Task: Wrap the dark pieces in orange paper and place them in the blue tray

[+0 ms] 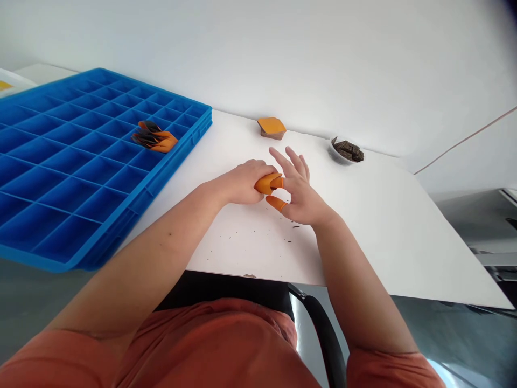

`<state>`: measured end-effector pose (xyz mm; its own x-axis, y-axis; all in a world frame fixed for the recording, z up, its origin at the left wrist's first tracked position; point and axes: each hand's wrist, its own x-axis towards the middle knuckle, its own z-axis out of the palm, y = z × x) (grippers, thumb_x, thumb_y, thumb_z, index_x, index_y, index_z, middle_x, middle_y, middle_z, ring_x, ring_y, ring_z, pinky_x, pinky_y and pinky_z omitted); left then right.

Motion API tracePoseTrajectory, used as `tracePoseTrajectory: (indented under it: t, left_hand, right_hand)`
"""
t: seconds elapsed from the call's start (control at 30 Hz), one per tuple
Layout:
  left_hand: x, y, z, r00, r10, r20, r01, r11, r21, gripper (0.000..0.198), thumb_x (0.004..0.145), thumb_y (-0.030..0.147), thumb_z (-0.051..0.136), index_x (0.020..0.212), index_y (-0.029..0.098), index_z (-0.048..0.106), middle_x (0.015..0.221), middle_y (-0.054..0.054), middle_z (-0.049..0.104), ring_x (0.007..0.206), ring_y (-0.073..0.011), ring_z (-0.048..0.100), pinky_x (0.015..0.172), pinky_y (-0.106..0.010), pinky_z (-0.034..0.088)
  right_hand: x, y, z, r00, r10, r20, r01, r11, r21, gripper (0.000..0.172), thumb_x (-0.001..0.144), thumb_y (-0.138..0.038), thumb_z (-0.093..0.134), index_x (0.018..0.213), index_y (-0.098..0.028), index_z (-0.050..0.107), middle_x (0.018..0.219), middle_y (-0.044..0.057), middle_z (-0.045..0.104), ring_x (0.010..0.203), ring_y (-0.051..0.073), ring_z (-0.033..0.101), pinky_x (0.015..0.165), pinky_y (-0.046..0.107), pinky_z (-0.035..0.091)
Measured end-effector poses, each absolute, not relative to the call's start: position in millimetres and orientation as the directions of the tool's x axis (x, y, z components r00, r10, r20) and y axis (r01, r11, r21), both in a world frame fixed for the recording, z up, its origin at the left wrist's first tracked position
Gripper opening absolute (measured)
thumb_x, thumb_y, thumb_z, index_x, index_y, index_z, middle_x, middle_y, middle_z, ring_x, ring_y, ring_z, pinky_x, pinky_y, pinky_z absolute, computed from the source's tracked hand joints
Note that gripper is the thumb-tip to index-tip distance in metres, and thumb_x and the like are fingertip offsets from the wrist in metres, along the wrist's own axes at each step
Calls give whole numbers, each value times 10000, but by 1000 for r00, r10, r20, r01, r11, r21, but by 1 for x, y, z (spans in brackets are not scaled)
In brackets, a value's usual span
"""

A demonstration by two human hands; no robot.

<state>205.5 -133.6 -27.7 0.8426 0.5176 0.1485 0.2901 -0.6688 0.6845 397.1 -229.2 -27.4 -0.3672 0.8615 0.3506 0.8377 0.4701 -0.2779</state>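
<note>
Holding an orange piece in my left hand | my right hand wide, finger cots likely for grip | stack at twelve o'clock, apparently for easy reach

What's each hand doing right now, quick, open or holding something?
Left hand: fingers curled, orange material at its fingertips; whether it grips that can't be told.
Right hand: open, fingers spread, an orange cover on its thumb.
</note>
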Motion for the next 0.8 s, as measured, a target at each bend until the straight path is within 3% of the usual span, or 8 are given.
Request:
tracePoseTrajectory:
  t: [0.2, 0.37, 0.53, 0.63, 0.8]
  left_hand:
    - [207, -134, -25, 849, 500, 174, 248, -666, 703, 181, 671, 90, 623, 754, 212, 517, 859, -36, 580, 779, -194, 515, 677, -362, 370]
    - [206, -136, -20, 817, 567, 108, 313, -593, 742, 160, 689, 90, 614, 740, 212, 524, 787, -12, 586, 686, -158, 495, 626, -339, 350]
    - [205, -136, -20, 812, 574, 108, 324, -597, 734, 218, 718, 231, 692, 689, 211, 477, 673, 26, 504, 617, -127, 437, 584, -310, 314]
    - [204, -134, -20, 802, 590, 91, 355, -594, 722, 305, 734, 328, 710, 647, 207, 444, 632, 33, 472, 594, -118, 406, 568, -303, 291]
    - [203, -132, -18, 786, 615, 70, 391, -581, 714, 326, 769, 467, 721, 688, 209, 539, 667, 20, 561, 604, -127, 464, 569, -307, 322]
  right_hand:
    - [402, -233, -21, -359, 895, 263, 833, 435, -342, 286, 897, -557, 712, 1021, -300, 711, 1750, -78, 234, 1636, 435, 69, 1277, 783, 14]
    - [398, -235, -17, -346, 912, 218, 848, 404, -343, 407, 892, -655, 677, 1132, -331, 741, 1753, -70, 227, 1635, 444, 44, 1273, 782, -26]
    - [393, -237, -8, -293, 951, 105, 872, 310, -378, 469, 944, -687, 567, 1173, -320, 749, 1760, -69, 205, 1645, 406, 1, 1290, 728, -64]
    - [397, -237, -4, -283, 948, 144, 839, 318, -441, 473, 954, -689, 540, 1220, -350, 736, 1745, -84, 253, 1650, 379, 33, 1303, 707, -33]
    - [407, -238, 0, -256, 941, 220, 760, 337, -556, 443, 959, -688, 534, 1254, -422, 730, 1707, -129, 332, 1652, 345, 75, 1322, 671, 39]
